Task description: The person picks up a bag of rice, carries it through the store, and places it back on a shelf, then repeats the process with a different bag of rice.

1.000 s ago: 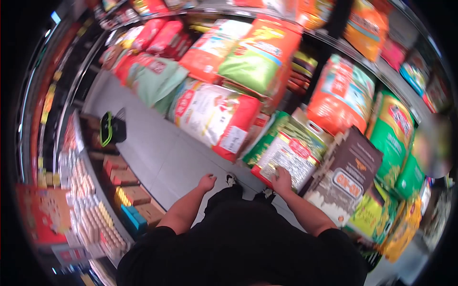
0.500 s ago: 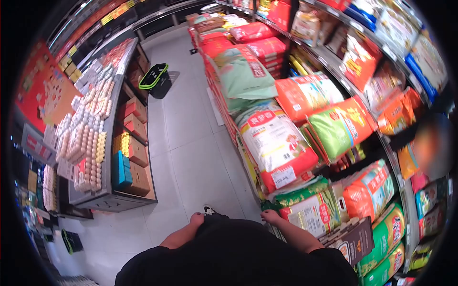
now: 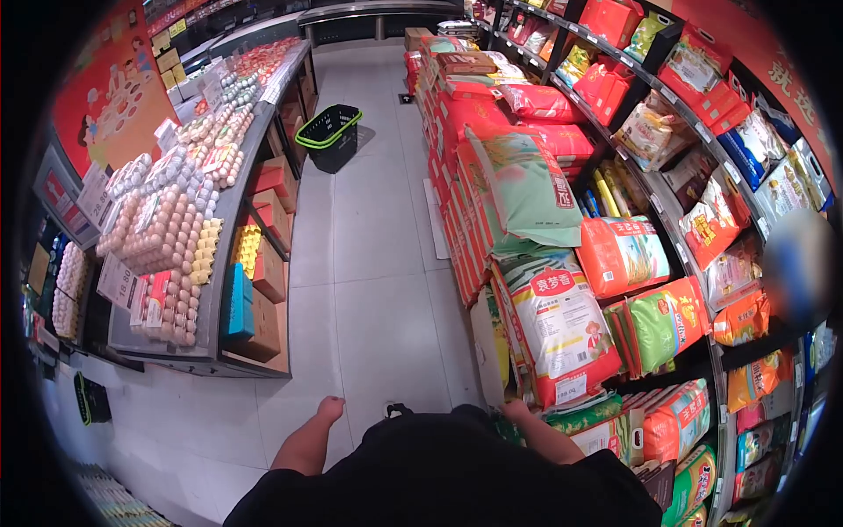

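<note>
Head view, left hand: our left hand (image 3: 330, 407) is over the grey floor (image 3: 373, 325), well apart from our right; the fingers look curled, but we cannot tell how tightly, and we see nothing held.
Right hand: our right hand (image 3: 515, 409) is beside the lower end of the white-and-red sack (image 3: 562, 329); its fingertips are too unclear for us to tell open from closed, or touching from just near.
White-and-red sack: it lies face up on the stack at our right, with a price label on its near end.
Around that sack: we see the pale green sack (image 3: 527, 189) beyond it, and green packaging (image 3: 587, 415) on its near side.
Egg desk: at our left, the desk (image 3: 206, 341) carries rows of eggs (image 3: 167, 224).
Basket: a black basket with a green rim (image 3: 338, 156) stands on the floor ahead, between desk and sacks.
</note>
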The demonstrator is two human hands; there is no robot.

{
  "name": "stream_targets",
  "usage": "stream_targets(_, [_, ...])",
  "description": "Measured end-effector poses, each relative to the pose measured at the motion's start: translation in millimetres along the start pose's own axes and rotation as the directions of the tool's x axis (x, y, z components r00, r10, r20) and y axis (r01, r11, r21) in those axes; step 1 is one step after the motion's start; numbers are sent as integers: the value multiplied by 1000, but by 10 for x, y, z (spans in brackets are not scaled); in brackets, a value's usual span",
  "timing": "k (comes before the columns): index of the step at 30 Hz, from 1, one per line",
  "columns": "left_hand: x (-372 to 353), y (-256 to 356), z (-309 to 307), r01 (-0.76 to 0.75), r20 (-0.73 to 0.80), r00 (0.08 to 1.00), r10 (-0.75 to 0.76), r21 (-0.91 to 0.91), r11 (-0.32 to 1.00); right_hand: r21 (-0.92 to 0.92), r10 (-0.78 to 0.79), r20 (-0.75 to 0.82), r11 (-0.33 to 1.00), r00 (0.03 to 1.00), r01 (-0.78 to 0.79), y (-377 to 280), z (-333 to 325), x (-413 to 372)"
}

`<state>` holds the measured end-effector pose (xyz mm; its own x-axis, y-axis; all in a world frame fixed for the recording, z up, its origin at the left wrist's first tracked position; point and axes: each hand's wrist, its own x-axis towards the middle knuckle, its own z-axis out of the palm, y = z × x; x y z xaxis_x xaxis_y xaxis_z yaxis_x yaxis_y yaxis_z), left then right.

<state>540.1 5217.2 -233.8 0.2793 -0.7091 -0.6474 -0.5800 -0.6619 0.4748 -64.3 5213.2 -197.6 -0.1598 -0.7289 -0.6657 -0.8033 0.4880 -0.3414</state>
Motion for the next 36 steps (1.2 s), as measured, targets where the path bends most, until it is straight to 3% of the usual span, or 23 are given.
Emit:
stream_targets(1, [12, -158, -57, 31, 3, 1000, -31, 20, 999, 104, 18, -14, 994, 1000, -17, -158, 1, 58])
stream_targets(6, [43, -694, -115, 76, 109, 987, -116, 322, 944, 73, -104, 54, 992, 993, 100, -598, 68, 535])
stream_targets(8, [-47, -625, -41, 93, 102, 986, -129, 302, 949, 45, -72, 130, 997, 989, 67, -713, 147, 701])
stream_targets(12, [-108, -87, 1, 102, 222, 967, -125, 113, 988, -130, 90, 291, 990, 952, -54, -865, 60, 994])
stream_targets(14, [20, 152, 8, 124, 174, 977, -123, 5, 992, -233, 113, 326, 972, 938, -36, -677, 219, 1502])
stream_targets(17, [375, 585, -251, 171, 191, 965, -178, 54, 984, -277, 144, 324, 959, 935, -52, -822, 140, 2210])
stream_targets(20, [736, 1259, -770, 250, 198, 939, -280, 162, 954, -256, 33, 265, 966, 964, 38, -1440, -323, 2836])
stream_targets(23, [1148, 2021, -1261, 276, 102, 951, -293, 156, 948, -316, -196, 265, 907, 944, 277, -1998, -744, 3794])
stream_targets(25, [1795, 2206, -1370, 164, -23, 986, -162, 129, 978, -201, -311, 205, 915, 928, 350, -2606, -1256, 4205])
stream_targets(26, [2172, 2191, -1401, 113, -75, 992, -105, 121, 986, -135, -306, 85, 939, 948, 315, -2769, -1265, 4572])
stream_targets(28, [2978, 2165, -1448, -139, -97, 979, 178, 317, 938, 245, -234, 27, 944, 972, 220, -3142, -1541, 4916])
stream_targets(30, [2771, 3438, -1666, 95, -167, 980, -109, -90, 991, 393, -205, 34, 903, 978, 176, -3414, -1840, 4934])
stream_targets(33, [3343, 4011, -1563, -20, -138, 990, -5, -181, 983, 593, -133, 124, 804, 983, 34, -3531, -2074, 5127])
stream_targets(36, [3418, 4699, -1652, -120, -76, 991, 114, -74, 990, 665, 18, 270, 720, 963, -200, -3335, -2005, 5140])
